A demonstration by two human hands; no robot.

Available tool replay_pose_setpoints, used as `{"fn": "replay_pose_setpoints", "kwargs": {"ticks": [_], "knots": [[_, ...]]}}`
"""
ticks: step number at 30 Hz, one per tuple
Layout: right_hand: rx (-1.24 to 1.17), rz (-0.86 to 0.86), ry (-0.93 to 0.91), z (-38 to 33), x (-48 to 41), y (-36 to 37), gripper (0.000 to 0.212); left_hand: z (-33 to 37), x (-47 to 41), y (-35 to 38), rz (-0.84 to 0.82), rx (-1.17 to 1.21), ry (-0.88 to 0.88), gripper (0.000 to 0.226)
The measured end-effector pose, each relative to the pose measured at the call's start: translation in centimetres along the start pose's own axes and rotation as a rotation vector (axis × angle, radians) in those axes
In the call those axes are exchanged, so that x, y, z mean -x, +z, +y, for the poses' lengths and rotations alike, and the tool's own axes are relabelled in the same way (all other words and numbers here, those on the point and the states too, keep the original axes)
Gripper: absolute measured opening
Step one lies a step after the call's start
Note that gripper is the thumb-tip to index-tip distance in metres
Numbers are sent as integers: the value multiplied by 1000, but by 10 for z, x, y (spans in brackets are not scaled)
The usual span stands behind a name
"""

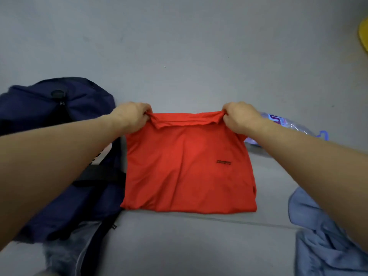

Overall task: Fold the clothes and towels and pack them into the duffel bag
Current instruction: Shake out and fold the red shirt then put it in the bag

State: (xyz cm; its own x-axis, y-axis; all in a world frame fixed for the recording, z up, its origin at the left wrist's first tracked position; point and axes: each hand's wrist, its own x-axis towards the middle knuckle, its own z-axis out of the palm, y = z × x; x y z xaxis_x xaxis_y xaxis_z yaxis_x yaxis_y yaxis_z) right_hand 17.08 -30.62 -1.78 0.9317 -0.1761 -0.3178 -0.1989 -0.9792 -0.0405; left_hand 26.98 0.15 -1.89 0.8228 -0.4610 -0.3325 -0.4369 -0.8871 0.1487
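At my far left sits the navy duffel bag, slumped on the grey surface, with a black strap running across its near side and a zip pull showing near its top. Below the bag, at the bottom edge of my view, lies something grey and fuzzy, too blurred for me to name. My left hand is stretched out in front of me, fingers curled, pinching the far left corner of the red shirt. The shirt is folded to a rough rectangle in the middle of my view. Its near edge lies flat on the grey surface, and its far edge, a rolled band of fabric, is lifted and pulled taut between my hands. Its left side comes right up against the bag. A small black word is printed on its right half. My right hand grips the far right corner in the same way, fingers bunched round the cloth. Just beyond that hand lies a clear plastic wrapper with blue print. Nearer to me on the right, a light blue garment lies crumpled, apart from the shirt. At the top right edge shows a slice of something yellow.
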Motion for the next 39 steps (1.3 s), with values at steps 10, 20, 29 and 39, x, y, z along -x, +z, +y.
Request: {"fn": "replay_pose_setpoints", "kwargs": {"ticks": [10, 20, 29, 39], "knots": [[119, 102, -339, -23, 100, 123, 70, 42, 111, 133, 202, -78, 313, 52], [72, -85, -309, -5, 270, 176, 74, 41, 253, 191, -35, -184, 310, 69], [10, -267, -237, -45, 393, 180, 68, 48, 267, 165, -174, -102, 271, 77], [-32, 97, -497, -34, 233, 155, 63, 58, 143, 151, -97, -281, 668, 77]]}}
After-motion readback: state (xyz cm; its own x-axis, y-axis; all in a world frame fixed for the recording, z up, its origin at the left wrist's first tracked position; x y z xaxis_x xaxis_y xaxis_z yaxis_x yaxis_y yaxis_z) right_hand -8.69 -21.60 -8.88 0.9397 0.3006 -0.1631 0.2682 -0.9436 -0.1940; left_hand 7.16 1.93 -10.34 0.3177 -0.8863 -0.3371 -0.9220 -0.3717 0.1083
